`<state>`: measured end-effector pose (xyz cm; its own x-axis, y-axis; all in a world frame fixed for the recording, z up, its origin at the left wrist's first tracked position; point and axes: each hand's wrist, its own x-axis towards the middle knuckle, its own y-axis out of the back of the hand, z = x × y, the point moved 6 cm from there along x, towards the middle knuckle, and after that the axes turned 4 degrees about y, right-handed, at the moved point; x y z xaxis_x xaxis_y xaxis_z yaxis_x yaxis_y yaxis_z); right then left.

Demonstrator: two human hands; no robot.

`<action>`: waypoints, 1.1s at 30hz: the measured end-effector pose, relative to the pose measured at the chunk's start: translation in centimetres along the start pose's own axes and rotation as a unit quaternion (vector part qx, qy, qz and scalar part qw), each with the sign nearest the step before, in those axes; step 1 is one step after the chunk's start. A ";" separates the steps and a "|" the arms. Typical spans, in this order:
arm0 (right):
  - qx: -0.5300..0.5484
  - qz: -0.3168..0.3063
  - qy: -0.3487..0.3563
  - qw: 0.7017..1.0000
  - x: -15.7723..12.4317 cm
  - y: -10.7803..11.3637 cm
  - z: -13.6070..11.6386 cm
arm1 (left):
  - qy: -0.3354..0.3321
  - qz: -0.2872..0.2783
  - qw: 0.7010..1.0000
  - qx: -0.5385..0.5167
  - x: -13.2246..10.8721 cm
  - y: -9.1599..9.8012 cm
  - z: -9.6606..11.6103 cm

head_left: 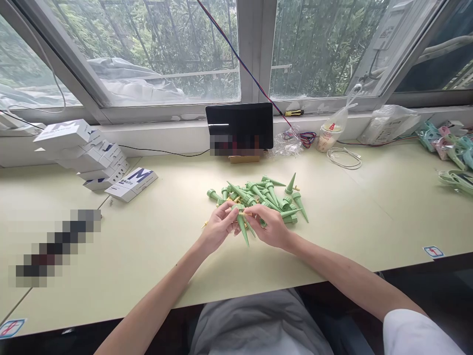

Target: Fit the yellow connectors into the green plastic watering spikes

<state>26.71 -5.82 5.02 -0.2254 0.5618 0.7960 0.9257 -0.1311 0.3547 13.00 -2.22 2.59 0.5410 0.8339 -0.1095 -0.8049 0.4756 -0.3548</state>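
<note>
My left hand (218,228) is closed around the capped top of a green plastic plant watering spike (243,232), whose point tips down toward the table. The fingertips of my right hand (271,229) pinch a small yellow plastic piece (243,213) at the spike's top; I cannot tell how far it sits in the spike. Just behind both hands lies a loose pile of similar green spikes (271,193), most on their sides, with one standing point up (291,183). A few more yellow pieces show among them, and another yellow piece (204,225) rests left of my left hand.
A black tablet (240,125) leans at the back below the windows. Stacked white boxes (96,155) stand at the left, with one box (132,184) lying in front. Toward the back right are a bagged cup (328,137), a coiled white cable (344,159) and wrapped coloured items (449,143).
</note>
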 end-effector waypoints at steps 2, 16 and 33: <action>0.002 0.009 -0.004 1.000 0.1 0.1 0.0 | -0.004 0.000 1.000 -0.004 0.0 0.0 0.0; -0.017 0.039 0.011 0.999 0.6 1.0 -0.6 | -0.017 0.016 0.999 0.022 0.0 0.2 0.2; -0.016 0.000 0.022 1.000 0.0 0.4 0.1 | -0.036 0.024 0.990 0.133 -0.1 0.6 0.2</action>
<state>27.08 -5.77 5.07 -0.2385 0.5247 0.8172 0.9161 -0.1577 0.3686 12.41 -1.97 2.62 0.4896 0.8705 -0.0495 -0.8700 0.4840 -0.0936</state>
